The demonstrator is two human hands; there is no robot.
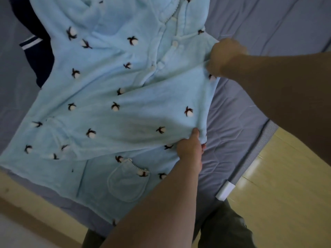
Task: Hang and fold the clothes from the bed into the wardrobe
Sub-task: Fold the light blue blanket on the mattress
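A light blue fleece nightgown [111, 90] with small white pom-poms, a buttoned front and a pocket lies spread over the bed [259, 33]. My left hand [190, 148] pinches its right edge low down, near the hem. My right hand [224, 57] grips the same edge higher up, beside the button placket. The cloth between the two hands is pulled taut and lifted slightly off the sheet.
A dark navy garment with white stripes [38, 49] lies partly under the nightgown at the upper left. The bed has a grey-blue sheet. Its wooden frame [26, 203] runs along the lower left. Yellowish floor [286, 185] shows at the lower right, beside my trouser legs.
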